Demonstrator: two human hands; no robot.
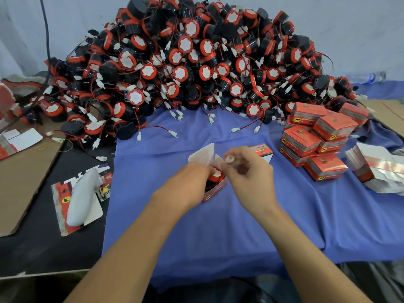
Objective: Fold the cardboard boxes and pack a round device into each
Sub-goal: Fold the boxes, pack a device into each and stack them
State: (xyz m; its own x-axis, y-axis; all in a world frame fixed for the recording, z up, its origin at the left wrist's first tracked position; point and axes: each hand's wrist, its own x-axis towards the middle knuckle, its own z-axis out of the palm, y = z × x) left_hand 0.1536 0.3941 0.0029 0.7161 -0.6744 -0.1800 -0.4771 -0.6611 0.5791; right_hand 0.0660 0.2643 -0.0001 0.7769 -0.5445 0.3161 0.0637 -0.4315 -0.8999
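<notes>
The left hand (pixel 192 178) grips the little box (pixel 215 190) on the blue bench (pixel 240 226) with a round device (pixel 213 177) already inside, the right hand (pixel 247 171) pinches its white plug (pixel 230 159), and I think the plug must go in next before the flaps (pixel 203 154) shut.

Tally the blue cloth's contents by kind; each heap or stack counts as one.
Heap of round black-and-orange devices: 1
Stack of closed orange cardboard boxes: 1
Stack of flat white-and-orange box blanks: 1
Loose orange cardboard boxes: 2 (one held open, one standing behind it)
Total: 5
</notes>
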